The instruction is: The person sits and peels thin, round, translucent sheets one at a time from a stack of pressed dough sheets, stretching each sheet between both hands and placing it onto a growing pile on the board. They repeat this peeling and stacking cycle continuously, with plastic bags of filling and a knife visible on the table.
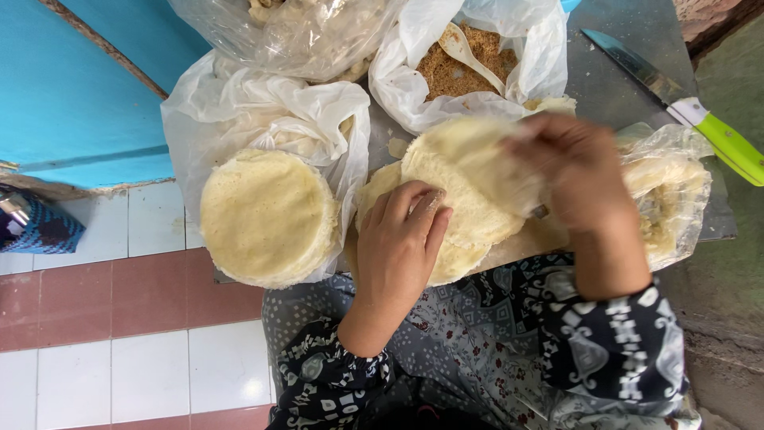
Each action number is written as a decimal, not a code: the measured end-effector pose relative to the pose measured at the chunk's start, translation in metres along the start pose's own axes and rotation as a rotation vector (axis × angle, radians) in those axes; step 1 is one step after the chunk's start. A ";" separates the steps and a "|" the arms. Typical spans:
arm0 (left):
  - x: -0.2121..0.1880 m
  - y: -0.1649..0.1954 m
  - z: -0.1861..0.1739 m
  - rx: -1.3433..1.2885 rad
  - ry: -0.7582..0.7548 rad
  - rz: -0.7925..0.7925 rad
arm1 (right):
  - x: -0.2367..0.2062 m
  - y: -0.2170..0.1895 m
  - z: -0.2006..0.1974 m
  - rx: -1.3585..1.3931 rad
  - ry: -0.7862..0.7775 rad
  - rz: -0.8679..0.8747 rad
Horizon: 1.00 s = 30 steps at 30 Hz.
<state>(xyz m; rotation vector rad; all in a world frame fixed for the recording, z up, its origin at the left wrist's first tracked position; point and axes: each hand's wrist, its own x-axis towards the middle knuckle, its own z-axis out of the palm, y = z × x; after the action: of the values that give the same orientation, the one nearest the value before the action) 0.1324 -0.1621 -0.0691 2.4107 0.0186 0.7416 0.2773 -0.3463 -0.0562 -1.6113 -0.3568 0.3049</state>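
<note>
The left hand [398,239] lay flat, fingers together, pressing a thin pale wrapper [465,187] at the near edge of the counter [613,87]. The right hand [577,167], blurred, pinched that wrapper's far rim. A stack of wrappers [267,215] overhung the edge in an open plastic bag [239,103]. Another bag [406,80] held brown crumbs [450,76] and a spoon [469,52]. A green-handled knife [684,103] lay at the right edge.

Bags crowd board: wrapper stack [267,216] left, crumb bag [465,68] ahead; bare metal beside knife [676,103].
</note>
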 end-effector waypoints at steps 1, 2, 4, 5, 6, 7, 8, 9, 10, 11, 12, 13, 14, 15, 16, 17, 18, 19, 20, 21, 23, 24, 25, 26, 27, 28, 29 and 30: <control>0.000 0.000 -0.001 -0.002 -0.001 -0.006 | 0.001 -0.003 -0.012 0.238 0.108 0.088; 0.001 0.001 -0.001 -0.004 0.001 -0.012 | 0.004 -0.008 -0.026 0.362 0.126 0.064; 0.003 0.001 -0.002 -0.013 0.007 -0.010 | 0.000 -0.019 -0.041 0.516 0.138 -0.008; 0.004 0.000 -0.003 -0.016 0.015 -0.008 | -0.006 -0.025 -0.043 0.547 0.130 -0.056; 0.005 0.000 -0.004 -0.012 0.025 -0.003 | -0.011 -0.030 -0.039 0.569 0.136 -0.096; 0.005 -0.001 -0.004 -0.005 0.035 -0.001 | -0.016 -0.038 -0.034 0.590 0.140 -0.136; 0.006 -0.002 -0.004 0.005 0.042 -0.003 | -0.022 -0.046 -0.026 0.603 0.160 -0.165; 0.005 -0.004 -0.004 -0.025 0.052 -0.011 | -0.029 -0.056 -0.015 0.583 0.149 -0.186; 0.006 -0.006 -0.004 -0.054 0.063 -0.018 | -0.037 -0.066 -0.004 0.564 0.140 -0.208; 0.004 -0.009 -0.004 -0.083 0.073 -0.030 | -0.047 -0.077 0.007 0.509 0.100 -0.222; 0.004 -0.015 -0.005 -0.404 0.068 -0.147 | -0.049 -0.087 0.019 0.475 0.024 -0.210; 0.004 -0.022 -0.007 -0.726 0.070 -0.258 | -0.050 -0.097 0.031 0.438 -0.053 -0.201; 0.003 -0.031 -0.011 -1.047 0.073 -0.366 | -0.048 -0.105 0.044 0.423 -0.164 -0.165; 0.001 -0.042 -0.017 -1.344 0.049 -0.432 | -0.045 -0.109 0.058 0.406 -0.273 -0.128; -0.001 -0.056 -0.026 -1.645 0.024 -0.488 | -0.039 -0.111 0.074 0.511 -0.397 -0.095; -0.006 -0.069 -0.036 -1.949 -0.004 -0.531 | -0.032 -0.110 0.090 0.613 -0.520 -0.060; -0.016 -0.079 -0.049 -2.006 0.028 -0.542 | -0.025 -0.109 0.105 0.714 -0.642 -0.026; -0.030 -0.089 -0.065 -2.063 0.059 -0.552 | -0.017 -0.107 0.119 0.633 -0.636 -0.004; -0.042 -0.098 -0.080 -2.120 0.087 -0.566 | -0.008 -0.104 0.134 0.554 -0.626 0.018; -0.050 -0.108 -0.093 -1.982 0.078 -0.571 | 0.000 -0.100 0.149 0.476 -0.614 0.041; -0.058 -0.124 -0.117 -1.709 0.060 -0.574 | 0.014 -0.091 0.176 0.316 -0.586 0.079; -0.060 -0.127 -0.123 -1.575 0.093 -0.577 | 0.017 -0.088 0.185 0.236 -0.572 0.097; -0.061 -0.127 -0.128 -1.440 0.125 -0.580 | 0.019 -0.085 0.192 0.183 -0.601 0.063; -0.062 -0.127 -0.134 -1.306 0.154 -0.581 | 0.021 -0.082 0.198 0.129 -0.629 0.029; -0.064 -0.125 -0.141 -1.214 0.149 -0.575 | 0.022 -0.080 0.202 0.074 -0.656 -0.005; -0.066 -0.122 -0.148 -1.122 0.144 -0.569 | 0.024 -0.079 0.203 -0.022 -0.640 -0.063; -0.067 -0.119 -0.154 -1.033 0.137 -0.564 | 0.026 -0.078 0.203 -0.119 -0.622 -0.119; -0.065 -0.118 -0.158 -0.892 0.126 -0.591 | 0.027 -0.077 0.203 -0.215 -0.601 -0.171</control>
<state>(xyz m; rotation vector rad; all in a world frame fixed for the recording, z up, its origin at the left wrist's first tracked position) 0.0146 0.0089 -0.0635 1.3957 0.3558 0.4683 0.2160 -0.1463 0.0063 -1.6615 -1.0085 0.6370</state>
